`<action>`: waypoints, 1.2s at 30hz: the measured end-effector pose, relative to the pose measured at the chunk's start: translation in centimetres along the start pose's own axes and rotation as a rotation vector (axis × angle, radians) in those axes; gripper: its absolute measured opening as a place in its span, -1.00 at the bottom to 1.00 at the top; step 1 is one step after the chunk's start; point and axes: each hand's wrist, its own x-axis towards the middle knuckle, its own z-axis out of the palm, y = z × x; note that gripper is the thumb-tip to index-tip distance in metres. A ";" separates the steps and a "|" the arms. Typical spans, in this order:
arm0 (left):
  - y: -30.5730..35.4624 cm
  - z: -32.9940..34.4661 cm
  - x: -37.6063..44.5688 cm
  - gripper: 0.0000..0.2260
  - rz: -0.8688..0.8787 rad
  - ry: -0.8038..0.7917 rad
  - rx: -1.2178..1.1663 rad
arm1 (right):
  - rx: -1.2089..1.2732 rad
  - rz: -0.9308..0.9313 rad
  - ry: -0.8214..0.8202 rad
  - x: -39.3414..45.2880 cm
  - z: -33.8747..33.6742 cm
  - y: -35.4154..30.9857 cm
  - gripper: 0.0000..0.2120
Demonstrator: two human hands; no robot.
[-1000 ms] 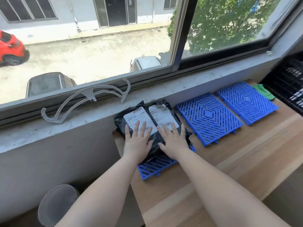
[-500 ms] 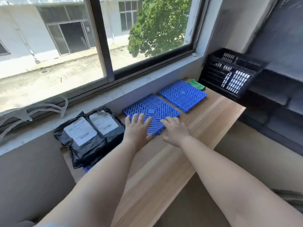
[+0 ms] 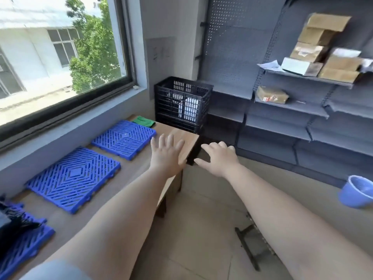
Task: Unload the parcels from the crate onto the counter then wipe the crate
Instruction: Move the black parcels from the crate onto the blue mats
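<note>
Both arms outstretched, left hand (image 3: pixel 166 156), right hand (image 3: pixel 219 159), fingers spread

We see two bare forearms ending in the left hand (image 3: pixel 166 154) and the right hand (image 3: pixel 218 159), neither wearing gloves, rings or a watch. A pale blue-grey sleeve (image 3: pixel 57 270) edge covers the left upper arm.

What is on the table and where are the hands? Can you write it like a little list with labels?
left hand: open, empty, above the counter's far end
right hand: open, empty, past the counter's edge
crate: black, beyond the counter, white parcels showing through its slats
blue mats: flat on the counter, along the window
green cloth: far corner of the counter
black parcels: near end, on a blue mat
</note>
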 end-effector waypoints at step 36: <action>14.3 15.4 65.1 -0.33 0.205 -0.068 0.016 | 0.014 0.114 -0.091 53.2 5.1 39.5 -0.21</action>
